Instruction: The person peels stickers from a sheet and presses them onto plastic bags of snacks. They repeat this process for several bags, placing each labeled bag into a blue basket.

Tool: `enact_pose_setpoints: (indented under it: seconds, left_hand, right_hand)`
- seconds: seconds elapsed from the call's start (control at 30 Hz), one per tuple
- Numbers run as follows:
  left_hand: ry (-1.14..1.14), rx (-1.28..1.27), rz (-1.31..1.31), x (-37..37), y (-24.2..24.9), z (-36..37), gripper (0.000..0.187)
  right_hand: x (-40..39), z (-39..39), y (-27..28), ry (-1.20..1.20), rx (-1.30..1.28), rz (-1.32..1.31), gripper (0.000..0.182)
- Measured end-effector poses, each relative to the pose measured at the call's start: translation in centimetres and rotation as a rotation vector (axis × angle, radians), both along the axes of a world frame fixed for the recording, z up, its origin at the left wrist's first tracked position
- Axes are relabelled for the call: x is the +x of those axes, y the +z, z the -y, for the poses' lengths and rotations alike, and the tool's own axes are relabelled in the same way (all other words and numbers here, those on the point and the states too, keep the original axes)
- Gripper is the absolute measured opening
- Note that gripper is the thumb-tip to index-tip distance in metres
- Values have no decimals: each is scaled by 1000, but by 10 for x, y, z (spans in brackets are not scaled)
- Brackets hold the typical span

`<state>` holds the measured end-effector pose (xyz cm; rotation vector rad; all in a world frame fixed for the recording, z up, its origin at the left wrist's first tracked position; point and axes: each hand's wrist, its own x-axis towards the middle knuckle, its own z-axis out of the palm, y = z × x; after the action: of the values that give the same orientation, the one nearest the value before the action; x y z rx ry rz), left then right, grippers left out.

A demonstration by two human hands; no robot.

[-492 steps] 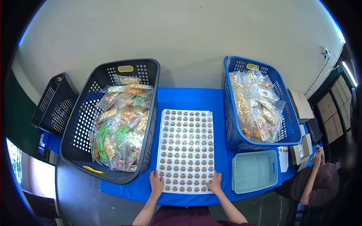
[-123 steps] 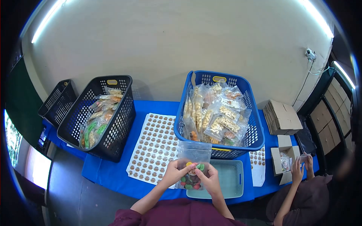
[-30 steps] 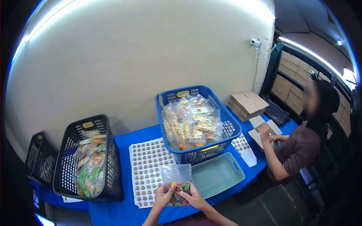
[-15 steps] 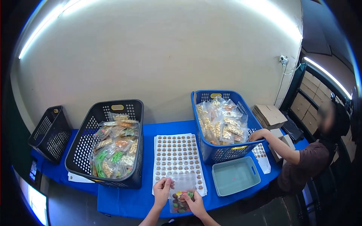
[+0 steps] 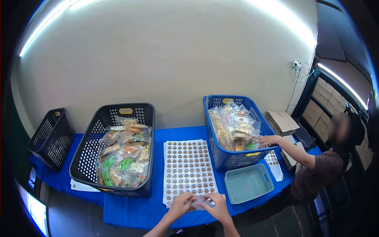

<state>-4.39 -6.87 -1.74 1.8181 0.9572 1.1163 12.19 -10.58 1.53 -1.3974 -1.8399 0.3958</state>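
My left hand point(image 5: 181, 206) and my right hand point(image 5: 216, 207) are both closed on a clear plastic bag point(image 5: 199, 203) at the table's front edge. The fingers pinch it from either side. Only a crumpled strip of the bag shows between them; the rest and its contents are hidden. Just beyond my hands lies a stack of sticker sheets point(image 5: 189, 166) printed with rows of small round brown labels.
Left stands a black basket point(image 5: 90, 177) of packed snack bags, with another black basket point(image 5: 55, 138) farther left. Right are a blue basket point(image 5: 225, 158) of snack bags, a green tray point(image 5: 248, 193) and flat cardboard point(image 5: 281, 122). A co-worker's hand point(image 5: 268, 140) reaches into the blue basket.
My hands have come together at the bag's upper part, and its coloured pieces have gone out of sight. The co-worker's hand has moved from the blue basket's rim over the bags inside.
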Motion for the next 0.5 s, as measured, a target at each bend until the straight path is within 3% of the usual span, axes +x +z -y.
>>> enact_pose_setpoints:
  seconds: [0.03, 0.07, 0.17, 0.23, 0.3, 0.4, 0.5]
  left_hand:
    - [-84, 116, -84, 0, -6, -1, 9]
    - [-12, 77, -67, 1, -14, -1, 8]
    - [193, -385, 111, -5, -2, 1, 9]
    - [338, -96, 118, -9, -24, -15, 14]
    - [377, -423, 235, -10, -10, -22, 15]
    - [552, -11, 189, -7, -16, -38, 18]
    - [673, 103, 151, -4, -2, -48, 21]
  right_hand:
    - [-6, -1, -6, 13, -17, -24, 22]
    - [-11, -5, -15, 26, -31, -45, 21]
    - [-36, -19, -20, 31, -17, -163, 21]
    - [-51, -33, -35, -8, 21, -168, 23]
    - [-59, -41, -40, 6, -38, -196, 24]
    - [-60, -51, -25, 73, -41, -267, 24]
    - [-58, -48, -19, 115, -30, -234, 23]
